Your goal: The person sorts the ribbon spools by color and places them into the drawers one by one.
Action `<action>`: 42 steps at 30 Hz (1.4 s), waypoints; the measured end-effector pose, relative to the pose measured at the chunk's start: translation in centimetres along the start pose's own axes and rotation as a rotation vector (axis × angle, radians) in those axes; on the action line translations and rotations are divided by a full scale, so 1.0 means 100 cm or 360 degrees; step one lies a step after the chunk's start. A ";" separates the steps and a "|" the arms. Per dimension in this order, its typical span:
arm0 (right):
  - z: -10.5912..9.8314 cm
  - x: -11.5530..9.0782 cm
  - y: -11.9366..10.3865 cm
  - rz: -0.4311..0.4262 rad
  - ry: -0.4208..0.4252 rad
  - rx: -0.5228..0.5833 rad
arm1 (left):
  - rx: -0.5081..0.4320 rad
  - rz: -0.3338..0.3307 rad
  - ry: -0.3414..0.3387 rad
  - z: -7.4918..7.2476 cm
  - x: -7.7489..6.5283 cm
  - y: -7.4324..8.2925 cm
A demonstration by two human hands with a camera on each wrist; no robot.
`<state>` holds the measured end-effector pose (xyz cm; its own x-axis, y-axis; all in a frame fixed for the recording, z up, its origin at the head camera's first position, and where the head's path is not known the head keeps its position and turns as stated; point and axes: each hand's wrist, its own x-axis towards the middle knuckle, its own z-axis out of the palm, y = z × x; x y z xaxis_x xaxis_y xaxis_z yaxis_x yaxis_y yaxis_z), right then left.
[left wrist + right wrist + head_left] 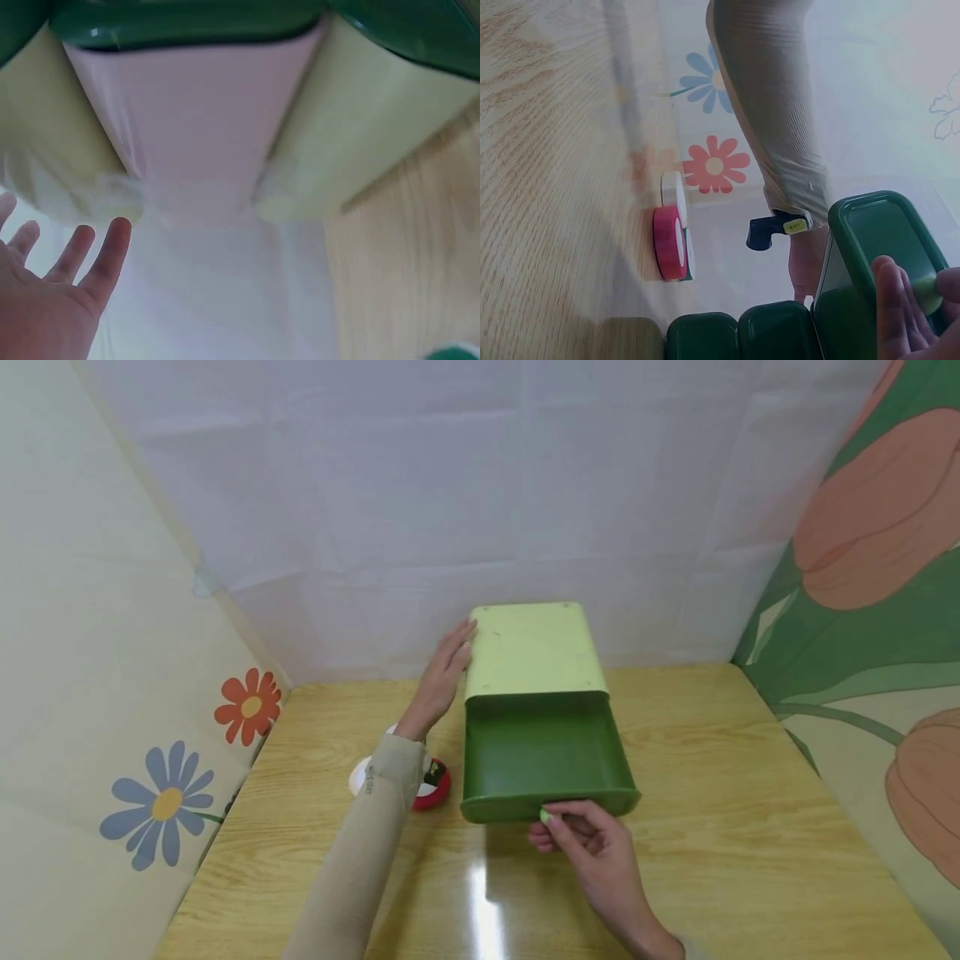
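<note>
A small cabinet with a pale green top [532, 647] stands on the wooden table, its dark green drawer [543, 752] pulled out toward me. Nothing shows inside that drawer. My right hand [600, 852] pinches the light green knob [545, 816] at the drawer's front; the right wrist view shows the knob [928, 294] too. Against the cabinet's upper left side rests my left hand [441, 681], fingers extended. The left wrist view has the spread fingers of this hand [56, 292] beside cream and pink cabinet sections [195, 127]. More dark green drawer fronts [703, 336] appear in the right wrist view.
Left of the cabinet, partly behind my left wrist, lie a red round item [433, 793] and a white one [360, 775]. A white cloth [412, 485] hangs close behind the cabinet. Flower-printed panels [112, 693] flank the wooden table [712, 777].
</note>
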<state>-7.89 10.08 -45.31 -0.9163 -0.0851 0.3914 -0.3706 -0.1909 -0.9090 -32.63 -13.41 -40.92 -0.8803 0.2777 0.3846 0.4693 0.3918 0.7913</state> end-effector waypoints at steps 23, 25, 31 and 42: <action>0.000 -0.002 -0.001 -0.0019 0.0017 0.0014 | 0.0478 -0.0597 -0.0265 -0.062 -0.077 -0.099; 0.000 -0.001 -0.001 -0.0026 0.0016 0.0025 | 0.0519 -0.0629 -0.0307 -0.065 -0.080 -0.104; 0.000 -0.002 0.000 -0.0026 0.0017 0.0031 | 0.0636 -0.0740 -0.0511 -0.067 -0.086 -0.110; -0.001 -0.002 0.001 0.0045 0.0039 0.0014 | 0.0787 -0.0720 -0.0520 -0.062 -0.089 -0.110</action>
<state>-7.78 10.18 -45.46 -0.9300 -0.0665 0.3616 -0.3430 -0.1973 -0.9184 -30.39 -25.60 -50.13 -0.9656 0.2123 -0.1499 0.1103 0.8572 0.5031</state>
